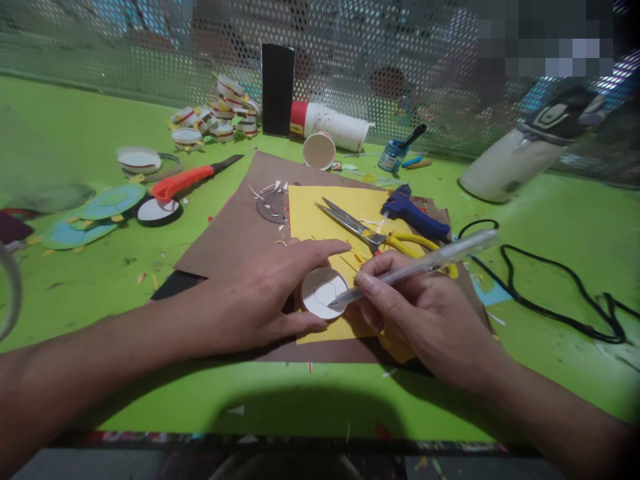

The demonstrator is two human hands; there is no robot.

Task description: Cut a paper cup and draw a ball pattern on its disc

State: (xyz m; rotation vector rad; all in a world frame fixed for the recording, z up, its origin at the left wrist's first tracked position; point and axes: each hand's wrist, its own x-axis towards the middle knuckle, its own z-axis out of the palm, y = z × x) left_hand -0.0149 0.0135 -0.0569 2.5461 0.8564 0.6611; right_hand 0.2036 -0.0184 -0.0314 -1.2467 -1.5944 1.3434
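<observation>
My left hand (280,287) curls its thumb and fingers around a small round white cup bottom (316,285), which has a hexagon-like outline drawn on it. In my right hand (415,300) is a clear pen (425,261), its tip touching the white face near the right side. Beneath both hands lies a yellow paper sheet (313,213) on brown card (225,233). Just beyond my right hand rest scissors (365,230) with yellow handles, spread apart, and a blue glue gun (417,213).
An orange utility knife (185,181) and blue-green paper discs (113,201) lie left. Behind are banded cup pieces (220,120), a phone (277,90), stacked paper cups (335,125) and a blue paint jar (393,157). A bottle (515,160) and black cord (555,260) are right.
</observation>
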